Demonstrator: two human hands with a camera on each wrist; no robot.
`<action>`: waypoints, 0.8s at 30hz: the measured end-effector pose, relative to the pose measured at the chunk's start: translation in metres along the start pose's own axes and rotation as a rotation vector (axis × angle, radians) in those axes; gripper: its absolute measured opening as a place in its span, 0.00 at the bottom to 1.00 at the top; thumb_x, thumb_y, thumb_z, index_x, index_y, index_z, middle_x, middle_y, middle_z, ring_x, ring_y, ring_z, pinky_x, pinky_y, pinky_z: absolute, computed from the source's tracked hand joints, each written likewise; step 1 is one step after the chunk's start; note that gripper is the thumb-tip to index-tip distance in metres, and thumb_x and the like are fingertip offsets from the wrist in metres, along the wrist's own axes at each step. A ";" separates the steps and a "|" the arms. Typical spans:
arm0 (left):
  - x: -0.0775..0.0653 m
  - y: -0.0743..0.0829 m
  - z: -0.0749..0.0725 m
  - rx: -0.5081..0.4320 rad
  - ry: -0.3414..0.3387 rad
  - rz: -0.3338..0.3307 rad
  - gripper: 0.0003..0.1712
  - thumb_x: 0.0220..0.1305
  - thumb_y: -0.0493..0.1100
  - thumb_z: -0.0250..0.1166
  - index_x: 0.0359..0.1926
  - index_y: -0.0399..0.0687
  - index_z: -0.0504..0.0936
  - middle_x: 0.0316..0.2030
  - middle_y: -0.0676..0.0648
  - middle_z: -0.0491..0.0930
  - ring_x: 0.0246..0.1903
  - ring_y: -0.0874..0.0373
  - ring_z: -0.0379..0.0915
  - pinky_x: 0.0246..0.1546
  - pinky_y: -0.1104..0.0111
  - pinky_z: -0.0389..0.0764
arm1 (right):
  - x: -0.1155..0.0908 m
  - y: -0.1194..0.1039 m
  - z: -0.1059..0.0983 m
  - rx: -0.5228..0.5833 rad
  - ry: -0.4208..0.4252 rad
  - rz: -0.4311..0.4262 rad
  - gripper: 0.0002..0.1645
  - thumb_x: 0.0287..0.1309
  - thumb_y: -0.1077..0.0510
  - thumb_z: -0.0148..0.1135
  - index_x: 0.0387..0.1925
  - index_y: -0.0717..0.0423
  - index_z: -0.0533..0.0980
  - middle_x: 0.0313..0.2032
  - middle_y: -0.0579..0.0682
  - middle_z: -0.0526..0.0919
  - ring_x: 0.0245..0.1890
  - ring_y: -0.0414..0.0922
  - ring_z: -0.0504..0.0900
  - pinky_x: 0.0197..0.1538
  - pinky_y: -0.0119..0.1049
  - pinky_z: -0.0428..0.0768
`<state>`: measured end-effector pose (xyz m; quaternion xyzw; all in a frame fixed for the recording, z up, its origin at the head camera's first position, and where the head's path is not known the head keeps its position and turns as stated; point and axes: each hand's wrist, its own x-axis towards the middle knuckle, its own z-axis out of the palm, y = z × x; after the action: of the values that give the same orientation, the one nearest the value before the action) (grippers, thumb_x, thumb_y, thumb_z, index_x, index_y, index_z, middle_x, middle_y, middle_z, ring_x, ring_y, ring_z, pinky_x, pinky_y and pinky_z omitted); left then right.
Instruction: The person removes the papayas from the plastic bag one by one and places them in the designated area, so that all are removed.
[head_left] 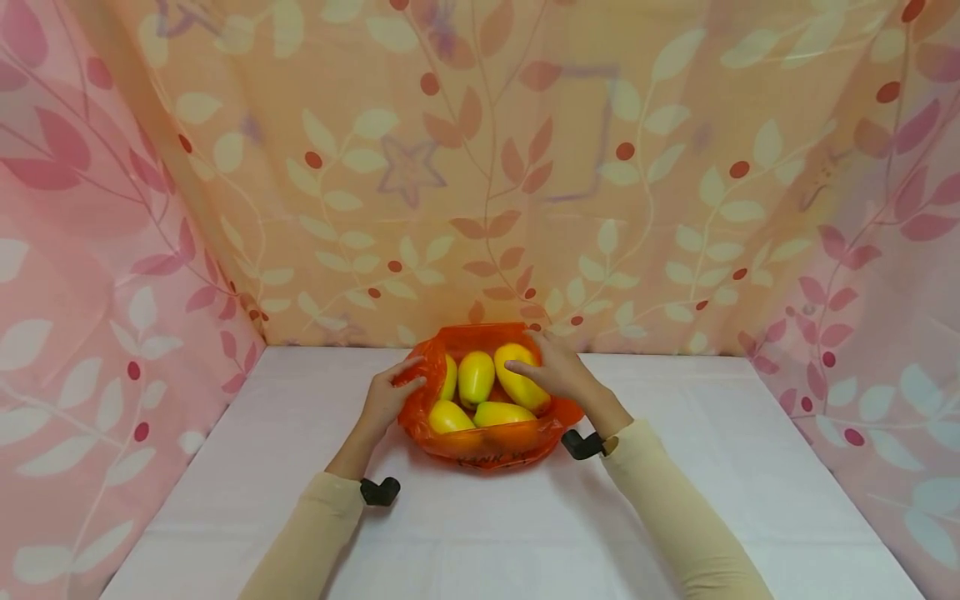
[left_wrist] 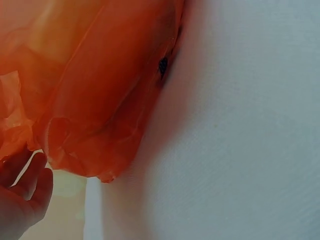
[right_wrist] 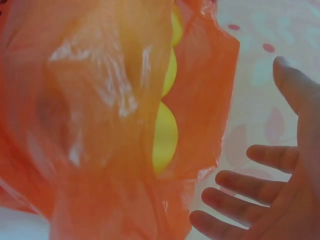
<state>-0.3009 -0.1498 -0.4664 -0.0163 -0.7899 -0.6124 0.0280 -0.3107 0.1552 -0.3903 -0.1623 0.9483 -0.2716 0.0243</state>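
An orange-red plastic bag (head_left: 483, 457) sits on the table with its mouth spread open, dark lettering on its front. Several smooth yellow mangoes (head_left: 476, 379) lie inside it. At the bag's left side, my left hand (head_left: 386, 396) touches the crumpled plastic with relaxed fingers, thumb and forefinger apart. In the left wrist view its fingers (left_wrist: 40, 187) are right at the bag's edge. Over the bag's right side is my right hand (head_left: 558, 371), its thumb overlapping the rightmost mango in the head view. The right wrist view shows this hand's fingers (right_wrist: 240, 185) spread, beside the bag's rim.
A white cloth covers the table (head_left: 480, 533). Behind the bag hangs a peach curtain (head_left: 480, 167) with a leaf print, close to the table's far edge. Pink patterned curtains (head_left: 97, 250) close in both sides. Dark wrist mounts (head_left: 380, 492) stick out from both wrists.
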 end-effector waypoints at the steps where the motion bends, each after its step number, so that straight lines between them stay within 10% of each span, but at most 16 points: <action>1: 0.000 0.000 0.001 0.009 0.007 -0.001 0.25 0.64 0.41 0.66 0.62 0.47 0.77 0.67 0.40 0.69 0.71 0.44 0.58 0.71 0.52 0.63 | 0.000 0.000 0.001 -0.004 0.004 -0.002 0.53 0.58 0.28 0.56 0.73 0.55 0.57 0.72 0.62 0.59 0.72 0.62 0.59 0.71 0.61 0.61; 24: 0.005 0.001 -0.001 -0.009 0.117 -0.028 0.22 0.65 0.35 0.63 0.60 0.41 0.79 0.61 0.38 0.76 0.64 0.46 0.69 0.65 0.55 0.71 | 0.011 -0.005 0.021 -0.060 -0.025 0.033 0.46 0.60 0.37 0.61 0.70 0.59 0.61 0.68 0.62 0.67 0.66 0.60 0.68 0.69 0.57 0.67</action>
<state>-0.3062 -0.1508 -0.4645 0.0304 -0.7841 -0.6163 0.0658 -0.3171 0.1363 -0.4050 -0.1505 0.9582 -0.2405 0.0360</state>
